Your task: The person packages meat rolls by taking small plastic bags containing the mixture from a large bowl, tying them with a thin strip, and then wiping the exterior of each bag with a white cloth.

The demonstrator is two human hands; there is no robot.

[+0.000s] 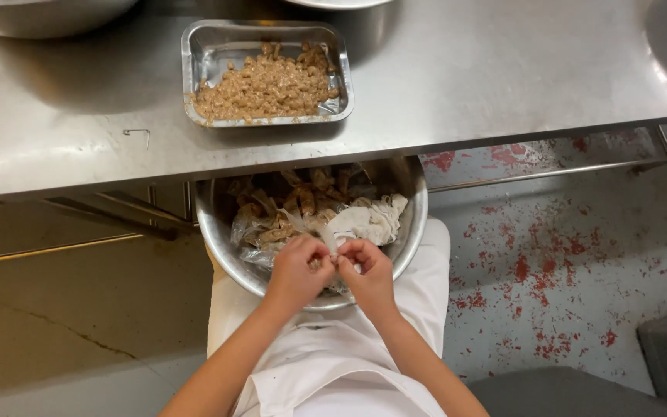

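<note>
Both hands, left hand and right hand, fingers pinched shut on white wrapper between them, over steel bowl.

Steel table with foil tray (brownish food inside)

A foil tray of brown mince sits on the steel counter at twelve o'clock. A big steel bowl stands at eleven o'clock. Red-flecked grey floor spreads at three o'clock.
</note>
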